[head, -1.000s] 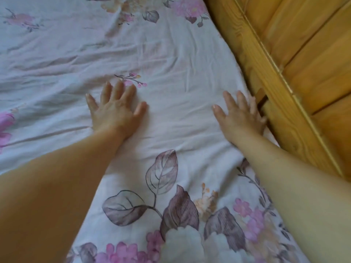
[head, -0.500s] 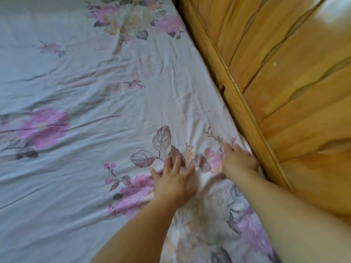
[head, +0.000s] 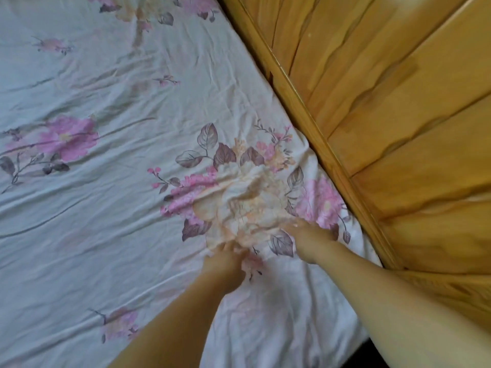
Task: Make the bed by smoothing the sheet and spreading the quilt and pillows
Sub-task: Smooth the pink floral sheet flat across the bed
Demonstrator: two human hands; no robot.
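Observation:
A white sheet with pink flowers and grey leaves covers the bed and is creased all over. It is puckered into a raised bunch near the right edge. My left hand rests on the sheet just below that bunch; its fingertips are blurred and buried in the folds. My right hand lies on the sheet to the right of the bunch, fingers spread and pressing down. No quilt or pillow is in view.
A wooden bed rail runs diagonally along the sheet's right edge, with wooden wall boards beyond it. A dark gap shows at the bed's near right corner.
Both hands have slid back along the sheet toward me, from beyond the leaf print to below the big flower. The sheet ahead of them is now bunched up.

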